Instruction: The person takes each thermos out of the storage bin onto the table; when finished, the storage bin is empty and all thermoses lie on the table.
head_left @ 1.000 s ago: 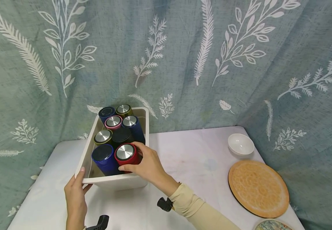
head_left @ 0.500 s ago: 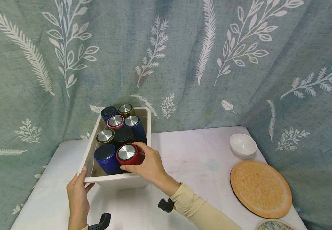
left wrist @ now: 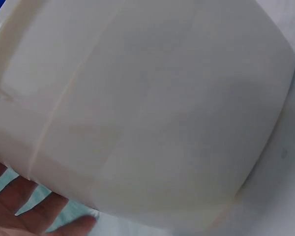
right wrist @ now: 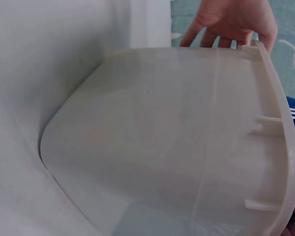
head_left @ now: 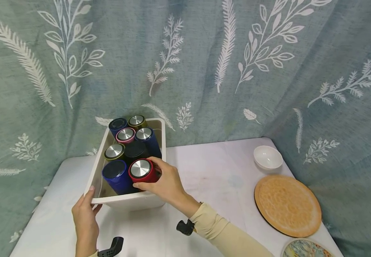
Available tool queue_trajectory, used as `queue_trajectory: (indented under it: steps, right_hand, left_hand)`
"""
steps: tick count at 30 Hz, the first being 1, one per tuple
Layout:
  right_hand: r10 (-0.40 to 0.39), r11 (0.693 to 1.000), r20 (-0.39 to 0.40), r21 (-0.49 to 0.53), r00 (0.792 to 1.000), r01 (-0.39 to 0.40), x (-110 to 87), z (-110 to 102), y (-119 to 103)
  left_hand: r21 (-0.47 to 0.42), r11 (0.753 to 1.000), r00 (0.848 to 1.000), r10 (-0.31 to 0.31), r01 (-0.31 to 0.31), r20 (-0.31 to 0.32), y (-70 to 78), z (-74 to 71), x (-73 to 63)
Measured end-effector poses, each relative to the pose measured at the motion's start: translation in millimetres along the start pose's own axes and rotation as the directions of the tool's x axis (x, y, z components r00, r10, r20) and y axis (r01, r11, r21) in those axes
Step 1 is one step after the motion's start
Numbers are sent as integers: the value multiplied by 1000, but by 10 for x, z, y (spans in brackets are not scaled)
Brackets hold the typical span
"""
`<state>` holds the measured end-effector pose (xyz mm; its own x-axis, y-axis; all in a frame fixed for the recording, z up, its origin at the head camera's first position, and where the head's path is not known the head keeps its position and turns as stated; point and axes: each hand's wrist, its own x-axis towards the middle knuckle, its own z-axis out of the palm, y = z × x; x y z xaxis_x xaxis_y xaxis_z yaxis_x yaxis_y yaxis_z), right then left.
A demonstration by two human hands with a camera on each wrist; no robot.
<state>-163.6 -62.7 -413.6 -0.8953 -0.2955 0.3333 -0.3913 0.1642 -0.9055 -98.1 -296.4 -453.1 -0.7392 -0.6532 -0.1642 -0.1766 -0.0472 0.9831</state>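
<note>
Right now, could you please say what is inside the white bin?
The bin holds eight cylindrical containers, the right hand gripping the red one. They hide most of its floor.

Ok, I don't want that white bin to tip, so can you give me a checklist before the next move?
1. White bin seated on the white cloth: ok, as far as its base shows.
2. Left grip on the bin: ok, at the rim's near left corner.
3. Right grip on the red bottle: ok, holding its sides.
4. Red bottle free of the bright blue bottle beside it: cannot tell, they stand very close.
5. Red bottle off the bin's floor: cannot tell, its base is hidden.
</note>
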Motion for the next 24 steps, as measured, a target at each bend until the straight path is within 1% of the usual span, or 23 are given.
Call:
queue_trajectory:
  steps: [3, 10, 13, 18, 24]
  right_hand:
    - [-23, 1000, 0, 18, 1000, 23, 11, 3, -8]
    - [-53, 997, -12, 48, 999, 54, 23, -36, -73]
    - [-63, 996, -16, 57, 998, 64, 20, -56, -119]
    - [-118, 992, -33, 37, 992, 119, 31, -87, -208]
    - [-155, 987, -46, 34, 987, 157, 37, -140, -303]
  left_hand:
    - [-8, 1000, 1000, -18, 18, -2, 6, -1, -8]
    - [-15, 1000, 1000, -3, 3, -1, 6, 12, -12]
    - [-46, 999, 1000, -11, 11, 2, 7, 10, -9]
    - [-91, 995, 1000, -26, 26, -2, 0, 8, 5]
    - [-65, 998, 1000, -2, 1, -14, -14, 37, 3]
